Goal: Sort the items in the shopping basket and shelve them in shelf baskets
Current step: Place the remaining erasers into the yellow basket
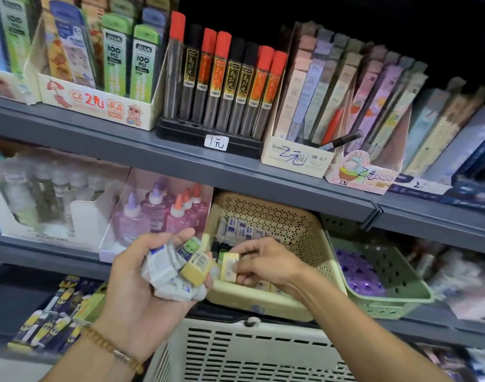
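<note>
Erasers fill beige shelf basket (299, 230) — left hand (153, 274) grips several, right hand (263, 263) pinches one yellow eraser (229, 266).

green packs (142, 64) read "100 pcs"; cream box (297, 159) reads "2b 0.7".

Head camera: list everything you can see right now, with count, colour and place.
Small boxed items: a handful, white, yellow and green, in left hand.
Yellow box: one, pinched by right hand.
Beige basket: one, middle shelf, white-blue packs inside.
Green basket: one, right of beige, purple items inside.
Shopping basket: one, white, bottom centre.
Glue bottles: several, pink and purple, left of beige basket.
Lead tubes: about nine, red or black caps, top shelf.
Left hand: beaded bracelet.
Right hand.
</note>
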